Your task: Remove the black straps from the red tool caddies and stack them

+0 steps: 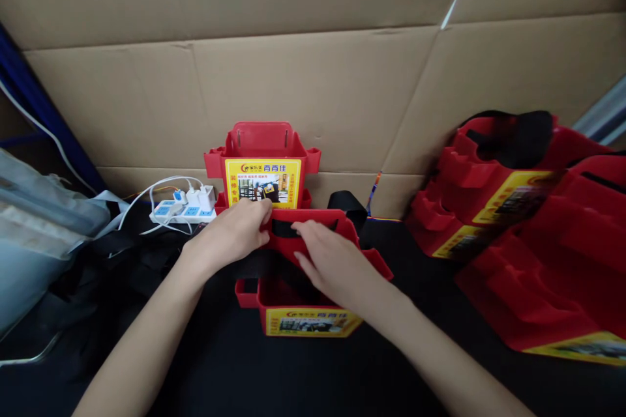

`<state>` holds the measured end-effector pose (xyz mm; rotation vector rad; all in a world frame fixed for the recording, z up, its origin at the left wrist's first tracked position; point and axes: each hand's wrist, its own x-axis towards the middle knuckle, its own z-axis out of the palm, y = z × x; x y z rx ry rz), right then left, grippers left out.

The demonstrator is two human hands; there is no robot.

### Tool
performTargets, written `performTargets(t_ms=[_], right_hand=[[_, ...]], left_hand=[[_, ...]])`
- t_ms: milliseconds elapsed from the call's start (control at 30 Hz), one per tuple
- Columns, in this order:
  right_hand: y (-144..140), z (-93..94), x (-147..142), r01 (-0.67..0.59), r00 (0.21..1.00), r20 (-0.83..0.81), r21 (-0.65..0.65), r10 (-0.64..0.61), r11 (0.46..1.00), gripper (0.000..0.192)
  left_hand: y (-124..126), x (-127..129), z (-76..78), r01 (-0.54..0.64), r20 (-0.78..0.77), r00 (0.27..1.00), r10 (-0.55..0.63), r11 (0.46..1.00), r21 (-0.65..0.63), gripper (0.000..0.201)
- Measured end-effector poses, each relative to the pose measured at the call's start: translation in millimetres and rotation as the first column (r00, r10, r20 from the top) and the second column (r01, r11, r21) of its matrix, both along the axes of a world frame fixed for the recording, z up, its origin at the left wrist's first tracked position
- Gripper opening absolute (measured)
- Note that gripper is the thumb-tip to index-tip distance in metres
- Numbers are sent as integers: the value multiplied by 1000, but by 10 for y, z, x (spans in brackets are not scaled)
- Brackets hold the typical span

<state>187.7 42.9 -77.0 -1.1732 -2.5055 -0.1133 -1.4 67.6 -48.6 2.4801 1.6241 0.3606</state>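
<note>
A red plastic tool box (310, 215) with a yellow printed label stands in front of me on the black surface. A black webbing strap (282, 229) runs along the slot in its back wall, and a loop of strap stands up at the right. At the back wall's left end, my left hand (239, 229) is closed on the box edge; its fingertips are partly hidden. My right hand (332, 262) has bent fingers on the strap at the slot, with the thumb lower down. Whatever lies behind the wall is hidden.
Another red tool box (264, 179) stands behind, against the cardboard (313, 98). A white power strip (195, 208) with plugged-in cables lies at the left. More red tool boxes (508, 176) are stacked at the right, some with black straps. A pale bag (44, 228) sits far left.
</note>
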Motion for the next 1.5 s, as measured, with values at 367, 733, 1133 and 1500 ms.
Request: performTargets(t_ms=[367, 733, 1133, 1500], right_hand=[[92, -54, -20, -11, 1000, -5, -213, 10, 977, 16], [-59, 431, 411, -371, 911, -156, -714, 382, 594, 28], [55, -80, -26, -162, 979, -173, -308, 112, 938, 30], [191, 99, 219, -768, 629, -608, -388, 484, 510, 35]], left_hand=[[-45, 63, 38, -19, 24, 1000, 19, 1000, -18, 7], [1, 60, -8, 30, 43, 999, -28, 998, -61, 5], [-83, 143, -29, 39, -24, 999, -40, 999, -28, 4], [-171, 118, -20, -29, -31, 999, 29, 1000, -7, 4]])
